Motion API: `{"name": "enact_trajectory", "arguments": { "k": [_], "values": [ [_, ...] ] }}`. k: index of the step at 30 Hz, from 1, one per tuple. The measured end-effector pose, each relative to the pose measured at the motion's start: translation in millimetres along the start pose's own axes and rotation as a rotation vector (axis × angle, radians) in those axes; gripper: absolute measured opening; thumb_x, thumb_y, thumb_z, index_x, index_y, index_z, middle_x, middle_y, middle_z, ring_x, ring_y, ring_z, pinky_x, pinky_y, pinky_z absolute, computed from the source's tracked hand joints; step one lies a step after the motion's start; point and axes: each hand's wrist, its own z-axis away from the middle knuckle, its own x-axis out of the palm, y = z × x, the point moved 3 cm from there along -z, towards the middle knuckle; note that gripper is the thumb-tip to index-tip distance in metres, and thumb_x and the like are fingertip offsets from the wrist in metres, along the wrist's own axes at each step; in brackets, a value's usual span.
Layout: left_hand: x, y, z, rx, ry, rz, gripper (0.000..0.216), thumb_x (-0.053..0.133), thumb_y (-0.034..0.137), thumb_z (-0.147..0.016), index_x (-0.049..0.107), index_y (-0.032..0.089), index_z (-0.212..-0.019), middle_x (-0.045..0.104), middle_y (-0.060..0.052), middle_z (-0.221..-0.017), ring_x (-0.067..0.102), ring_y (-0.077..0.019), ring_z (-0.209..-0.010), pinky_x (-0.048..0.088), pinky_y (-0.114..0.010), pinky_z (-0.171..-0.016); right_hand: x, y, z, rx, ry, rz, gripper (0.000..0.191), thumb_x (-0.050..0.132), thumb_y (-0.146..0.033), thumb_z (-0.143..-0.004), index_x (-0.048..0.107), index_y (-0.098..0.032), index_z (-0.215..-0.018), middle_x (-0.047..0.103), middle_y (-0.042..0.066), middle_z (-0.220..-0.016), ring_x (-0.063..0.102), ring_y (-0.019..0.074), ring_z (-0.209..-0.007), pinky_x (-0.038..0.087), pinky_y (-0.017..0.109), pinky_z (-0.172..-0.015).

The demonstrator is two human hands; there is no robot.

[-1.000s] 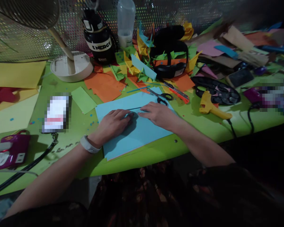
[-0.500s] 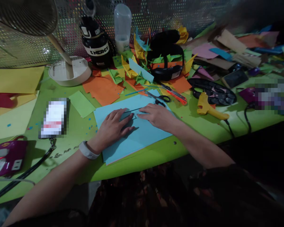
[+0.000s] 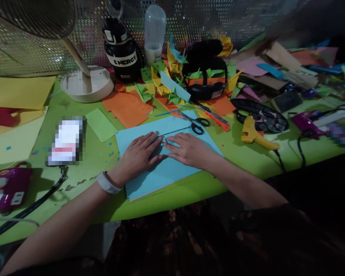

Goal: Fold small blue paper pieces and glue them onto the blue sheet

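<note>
A light blue paper sheet [image 3: 149, 188] lies at a slant near the table's front edge. On it rests a smaller folded piece of the same blue paper [image 3: 172, 137], mostly covered by my hands. My left hand [image 3: 140, 157], with a pale wristband, lies flat on this paper, fingers stretched and a little apart. My right hand [image 3: 189, 150] rests across from it, fingers extended and fingertips at the small folded edge. The two thumbs nearly meet. Just beyond my right hand, black-handled scissors [image 3: 197, 124] lie on the sheet's far edge.
Behind are orange paper [image 3: 129, 107], folded paper shapes [image 3: 163, 82], an open black case [image 3: 207, 92] and a black bottle [image 3: 122, 57]. A red cutter [image 3: 217, 119] and yellow glue gun [image 3: 257, 138] lie right. A phone [image 3: 66, 140] and fan base [image 3: 87, 86] stand left.
My right hand has shifted slightly down and left, its thumb now out toward my left thumb. My left hand stays almost in place. The view has shifted slightly.
</note>
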Motion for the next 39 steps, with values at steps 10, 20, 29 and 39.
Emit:
{"name": "enact_trajectory", "arguments": {
  "k": [10,20,29,39],
  "values": [
    [-4,-1,-1,0.017,0.01,0.091,0.064,0.039,0.054,-0.099,0.043,0.013,-0.147,0.039,-0.016,-0.156,0.035,-0.0258,-0.146,0.031,-0.046,-0.12,-2,-8,-3,0.029,-0.04,0.083,0.044,0.048,-0.045,-0.099,0.064,-0.014,-0.127,0.065,0.013,-0.127,0.058,0.0281,-0.108,0.046,0.04,-0.085],
    [-2,-2,0,0.045,-0.01,0.071,0.064,0.035,0.051,-0.101,0.035,0.012,-0.151,0.034,-0.016,-0.158,0.029,-0.0255,-0.148,0.026,-0.047,-0.122,1,-18,-4,0.097,-0.044,0.128,0.049,0.043,-0.044,-0.101,0.059,-0.01,-0.132,0.064,0.016,-0.127,0.056,0.0294,-0.11,0.043,0.041,-0.086],
    [-4,9,13,-0.024,-0.012,-0.069,0.067,0.043,0.056,-0.096,0.034,0.022,-0.154,0.028,-0.015,-0.161,0.024,-0.0348,-0.149,0.02,-0.061,-0.119,3,-18,-3,0.138,-0.001,0.109,0.052,0.038,-0.048,-0.102,0.061,-0.009,-0.128,0.065,0.017,-0.126,0.056,0.0295,-0.106,0.042,0.042,-0.084],
    [-8,14,22,-0.031,-0.051,-0.026,0.088,0.043,0.077,-0.084,0.025,0.03,-0.157,0.025,-0.013,-0.163,0.018,-0.0418,-0.15,0.019,-0.066,-0.116,4,-15,-4,0.159,-0.011,0.098,0.047,0.039,-0.042,-0.102,0.063,-0.009,-0.125,0.065,0.017,-0.127,0.055,0.03,-0.107,0.041,0.043,-0.083]
  ]
}}
